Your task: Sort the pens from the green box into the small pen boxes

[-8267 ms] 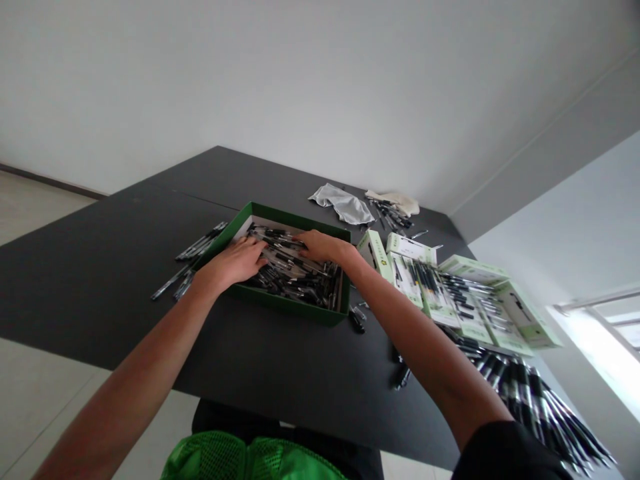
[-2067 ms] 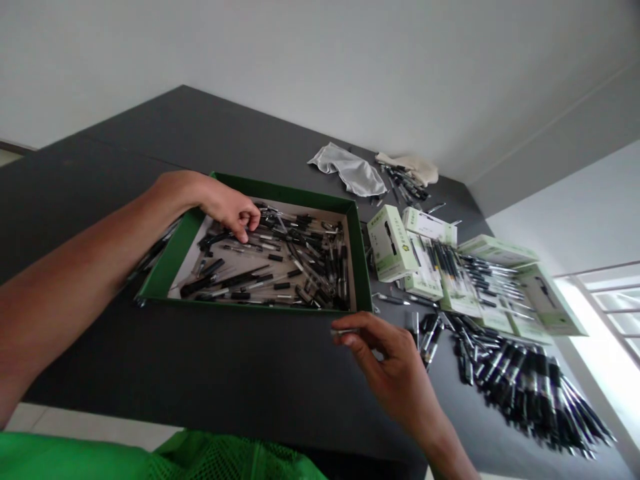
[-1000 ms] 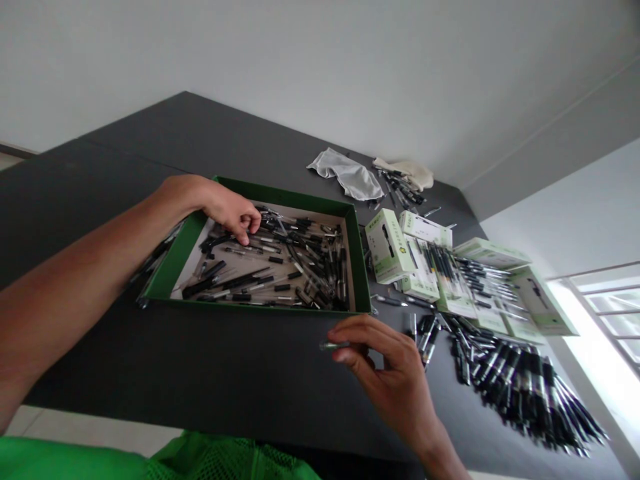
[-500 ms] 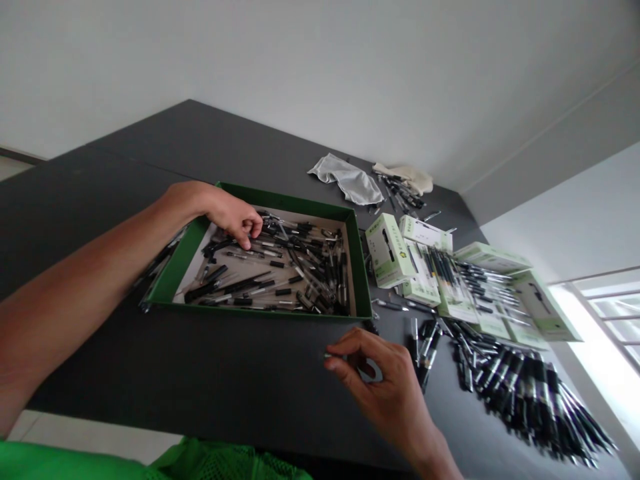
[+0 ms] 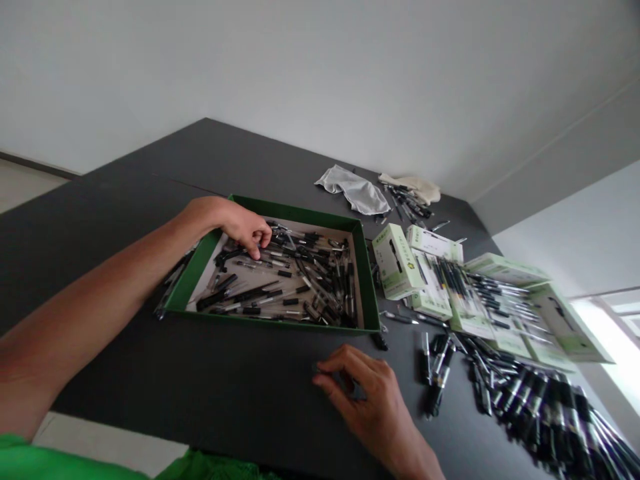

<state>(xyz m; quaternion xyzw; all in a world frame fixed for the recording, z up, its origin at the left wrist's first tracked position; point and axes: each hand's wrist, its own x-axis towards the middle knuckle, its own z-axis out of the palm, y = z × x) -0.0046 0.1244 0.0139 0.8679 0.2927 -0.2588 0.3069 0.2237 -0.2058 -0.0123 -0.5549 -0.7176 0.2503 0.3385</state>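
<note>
The left hand [image 5: 243,228] was lowered over the upper left part of a shallow green cardboard box [image 5: 295,212] with a pale lining, its fingers curled downward, their tips among loose black-and-clear pens [image 5: 300,280] strewn across the box floor. Whether any pen had been gripped could not be told. The right hand [image 5: 363,400] was held half closed over a dark tabletop [image 5: 240,400] at lower centre, just below the box, with thumb and forefinger brought close together; whether anything was pinched between them was too blurred to be told.

Pale green cardboard pen cartons [image 5: 395,261] were grouped to the right of the box, some of them open with pens lying inside. A fanned bank of black pens [image 5: 545,420] was spread at lower right, and a small cluster of pen parts [image 5: 435,373] lay between it and the right hand. A crumpled grey cloth [image 5: 353,190] and a beige cloth [image 5: 413,183] were placed at upper centre, with a scatter of black pens [image 5: 407,203] beside them. A bright green mesh garment [image 5: 215,463] was visible at the bottom edge.
</note>
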